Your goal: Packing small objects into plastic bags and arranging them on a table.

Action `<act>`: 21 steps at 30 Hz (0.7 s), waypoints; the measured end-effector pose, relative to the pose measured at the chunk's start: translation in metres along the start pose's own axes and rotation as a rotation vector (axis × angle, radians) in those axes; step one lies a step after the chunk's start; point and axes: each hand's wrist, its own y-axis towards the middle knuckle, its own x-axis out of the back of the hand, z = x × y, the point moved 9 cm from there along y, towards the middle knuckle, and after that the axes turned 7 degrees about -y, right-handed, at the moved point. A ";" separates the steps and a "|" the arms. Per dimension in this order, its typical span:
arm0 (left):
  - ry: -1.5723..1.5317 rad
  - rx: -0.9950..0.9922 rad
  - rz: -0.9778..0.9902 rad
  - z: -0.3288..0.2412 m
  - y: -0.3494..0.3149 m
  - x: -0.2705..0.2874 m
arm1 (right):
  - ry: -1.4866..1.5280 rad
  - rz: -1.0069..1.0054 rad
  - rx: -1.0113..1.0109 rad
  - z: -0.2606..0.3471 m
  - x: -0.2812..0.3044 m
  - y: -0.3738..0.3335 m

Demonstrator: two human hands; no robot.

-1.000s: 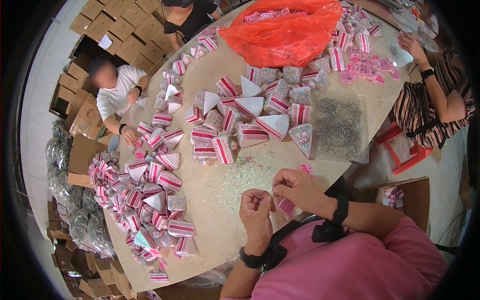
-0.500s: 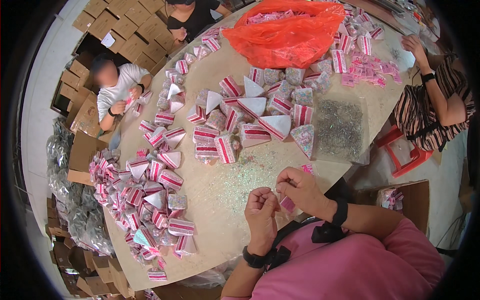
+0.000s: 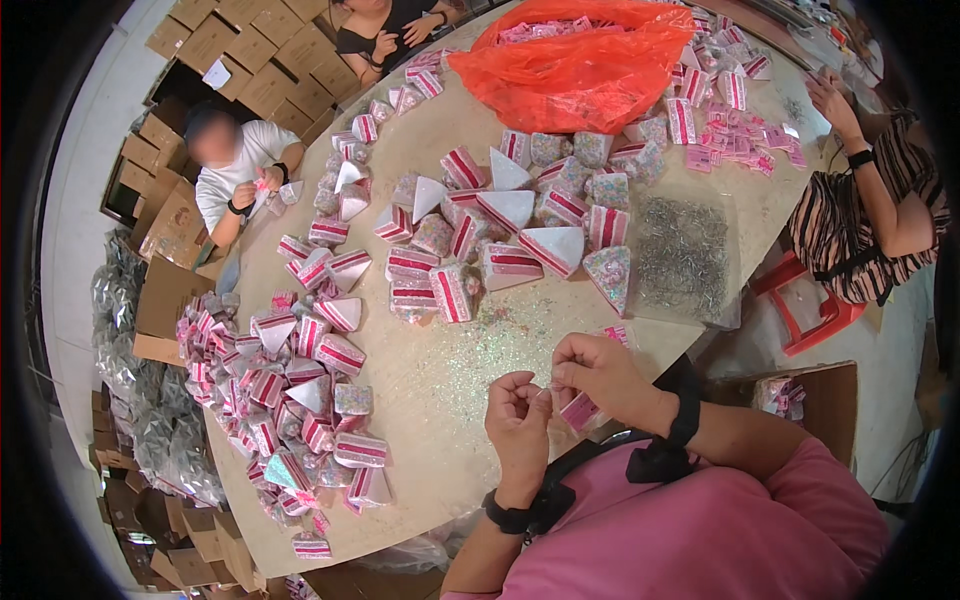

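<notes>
Close together at the table's near edge, both my hands are closed with fingertips pinched. My left hand (image 3: 518,420) has its thumb pressed against curled fingers, and whatever it holds is too small to make out. My right hand (image 3: 605,378) pinches just beside it. A small pink tag (image 3: 578,411) hangs under the right fingertips; how it is attached cannot be seen. Another pink tag (image 3: 616,335) lies on the table beyond the right hand. Ahead stand several glittery cake-slice ornaments (image 3: 553,250), white and pink with a red stripe.
A clear tray of thin metal pieces (image 3: 682,255) lies at the right. Loose glitter (image 3: 490,350) covers the table before me. More cake slices (image 3: 300,400) are heaped left. A red plastic bag (image 3: 580,75) and pink tags (image 3: 740,140) lie far off. Co-workers sit around the table.
My left hand has shifted slightly left and down, a little away from the right. The pink tag has turned and shows more of its face. My right hand is almost still.
</notes>
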 end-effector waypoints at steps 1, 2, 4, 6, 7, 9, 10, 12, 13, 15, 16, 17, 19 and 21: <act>-0.011 -0.001 0.005 0.001 0.000 0.000 | 0.004 0.004 -0.007 -0.001 0.000 0.001; -0.014 0.010 0.009 0.001 -0.001 -0.001 | 0.008 0.009 -0.014 -0.003 0.000 0.002; -0.021 0.033 0.018 0.002 -0.002 -0.003 | 0.013 0.008 -0.018 -0.006 0.001 0.003; -0.072 0.022 0.041 0.004 -0.004 -0.004 | 0.015 -0.001 -0.014 -0.008 0.001 0.003; -0.097 0.016 0.052 0.004 -0.004 -0.004 | 0.023 0.000 -0.015 -0.008 0.001 0.002; -0.106 0.028 0.046 0.003 -0.006 -0.006 | 0.037 0.001 -0.016 -0.007 0.001 0.003; -0.111 0.033 0.042 0.003 -0.006 -0.007 | 0.022 0.001 -0.009 -0.007 0.001 0.003; -0.111 0.029 0.035 0.001 -0.007 -0.009 | -0.008 0.003 0.005 -0.007 0.002 0.004; -0.110 0.026 0.032 0.001 -0.007 -0.010 | 0.011 0.000 -0.005 -0.006 0.002 0.003; -0.137 0.029 0.045 0.005 -0.006 -0.009 | 0.048 -0.005 -0.025 -0.004 0.002 0.002; -0.151 0.031 0.052 0.007 -0.006 -0.009 | 0.017 -0.005 -0.015 -0.003 0.001 0.002; -0.171 0.041 0.053 0.006 -0.006 -0.010 | -0.015 -0.006 -0.005 -0.002 0.001 0.002; -0.212 0.062 0.056 0.004 -0.007 -0.012 | -0.046 0.002 -0.002 -0.004 0.001 0.002; -0.133 0.068 0.043 0.008 -0.005 -0.009 | -0.042 0.020 -0.014 -0.009 -0.001 0.003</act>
